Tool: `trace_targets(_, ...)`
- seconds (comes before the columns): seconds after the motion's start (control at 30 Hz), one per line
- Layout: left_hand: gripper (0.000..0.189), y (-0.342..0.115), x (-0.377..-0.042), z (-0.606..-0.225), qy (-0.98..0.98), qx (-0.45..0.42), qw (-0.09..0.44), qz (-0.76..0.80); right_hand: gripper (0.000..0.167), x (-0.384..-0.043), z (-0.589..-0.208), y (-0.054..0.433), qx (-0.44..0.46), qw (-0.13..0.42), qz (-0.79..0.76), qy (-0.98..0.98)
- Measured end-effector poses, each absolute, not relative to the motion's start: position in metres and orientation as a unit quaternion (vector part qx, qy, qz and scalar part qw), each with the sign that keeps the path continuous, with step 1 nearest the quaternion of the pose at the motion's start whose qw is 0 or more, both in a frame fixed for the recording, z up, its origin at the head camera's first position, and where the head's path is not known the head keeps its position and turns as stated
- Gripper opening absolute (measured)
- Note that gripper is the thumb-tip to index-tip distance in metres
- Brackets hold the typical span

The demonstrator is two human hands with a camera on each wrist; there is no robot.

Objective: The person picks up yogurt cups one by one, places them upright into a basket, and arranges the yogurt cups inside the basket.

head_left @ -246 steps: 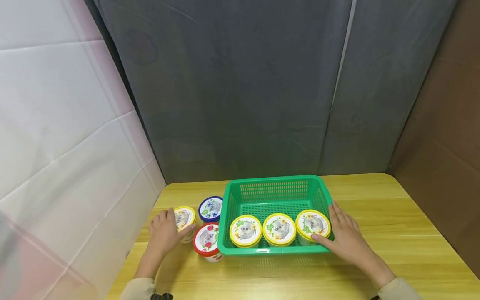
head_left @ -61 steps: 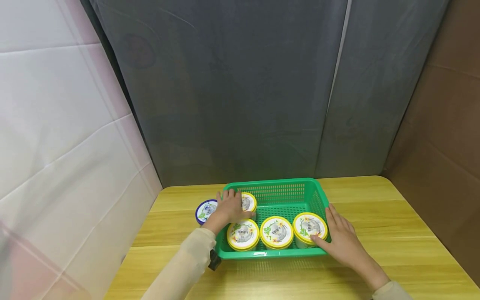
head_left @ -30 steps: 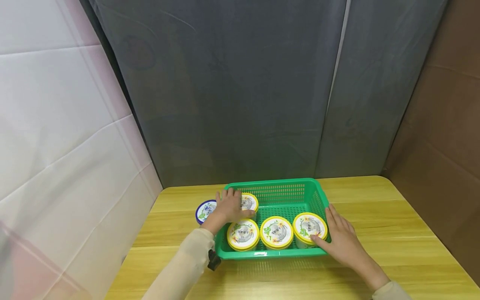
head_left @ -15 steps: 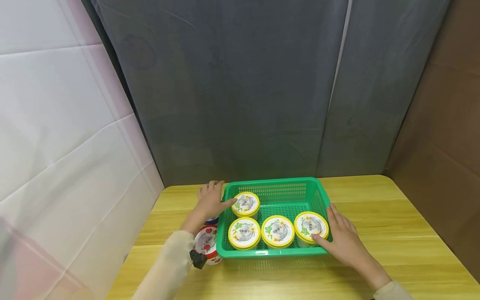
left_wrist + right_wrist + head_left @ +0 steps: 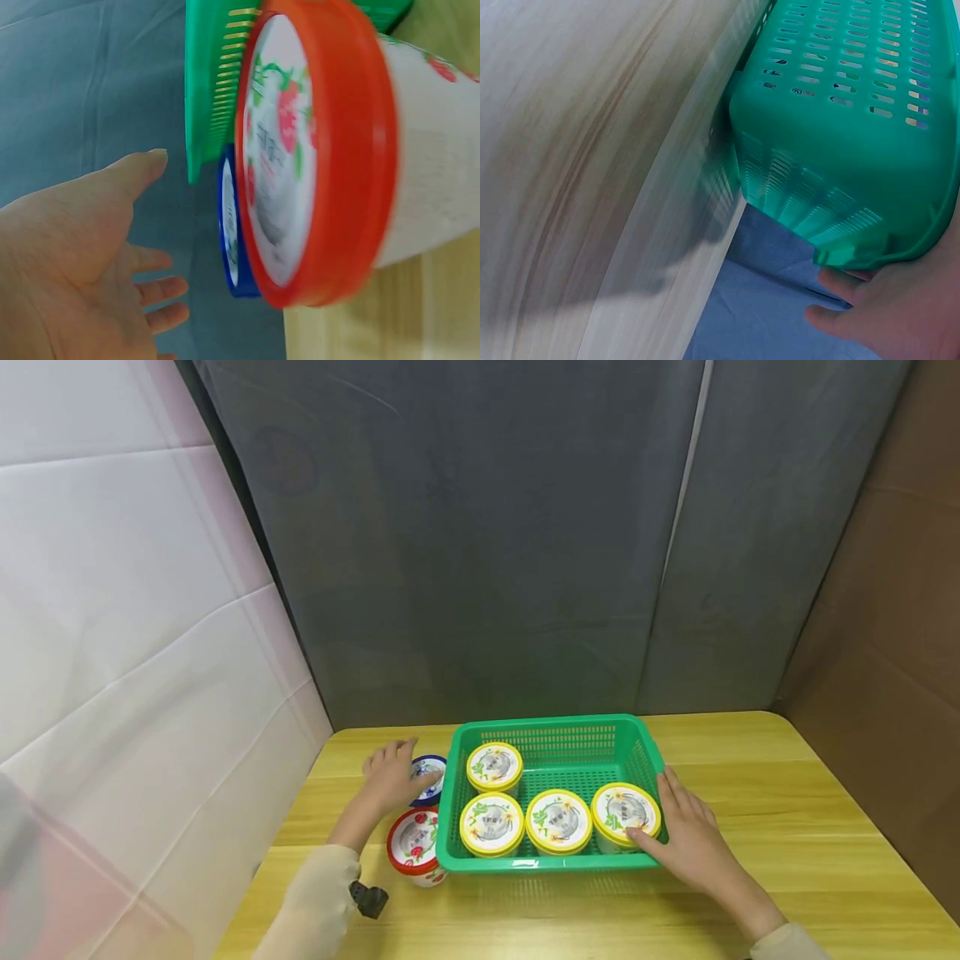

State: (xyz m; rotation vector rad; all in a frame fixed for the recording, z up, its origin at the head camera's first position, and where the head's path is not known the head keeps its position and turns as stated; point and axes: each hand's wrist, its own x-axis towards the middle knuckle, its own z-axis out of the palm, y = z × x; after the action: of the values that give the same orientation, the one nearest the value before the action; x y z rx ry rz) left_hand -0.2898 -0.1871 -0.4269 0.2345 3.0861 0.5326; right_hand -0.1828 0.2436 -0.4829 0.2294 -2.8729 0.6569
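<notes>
Where the rectangular green plastic basket stands: on the yellow wood-grain table, its walls pierced with rows of slots.
Four round pale tubs with yellow-rimmed lids: upright inside the basket, three side by side along its near wall, the fourth just behind the leftmost. The lid tops are white, with a grey disc in the middle, dark lettering, green leaves and small orange-yellow flowers.
Round white tub with a red-rimmed lid: upright just left of the basket, by its near left corner. Red berries and green leaves ring the lid's grey centre, and red fruit is printed on the side.
Round tub with a blue-rimmed lid: left of the basket, behind the red-lidded tub; its white lid bears dark blue berries, partly covered by the left hand.
Left hand: left of the basket, fingers apart and thumb spread wide, holding nothing; the left wrist view shows it clear of both lids.
Right hand: holding the basket's right wall, thumb over the rim, fingers along the outside. Whether the thumb touches the nearest yellow lid, I cannot tell.
</notes>
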Motion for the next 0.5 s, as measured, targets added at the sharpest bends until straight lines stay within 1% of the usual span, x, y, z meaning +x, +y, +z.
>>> trace_targets(0.27,0.082,-0.202,-0.265,-0.444,0.982,0.072,0.006,0.173,0.101,-0.183,-0.483,0.244,0.073,0.085,0.226,-0.968)
trace_targets(0.5,0.090,-0.209,-0.236,-0.456,0.977,0.072,-0.004,0.199,0.100,-0.184,-0.485,0.245,0.075,0.089,0.224,-0.967)
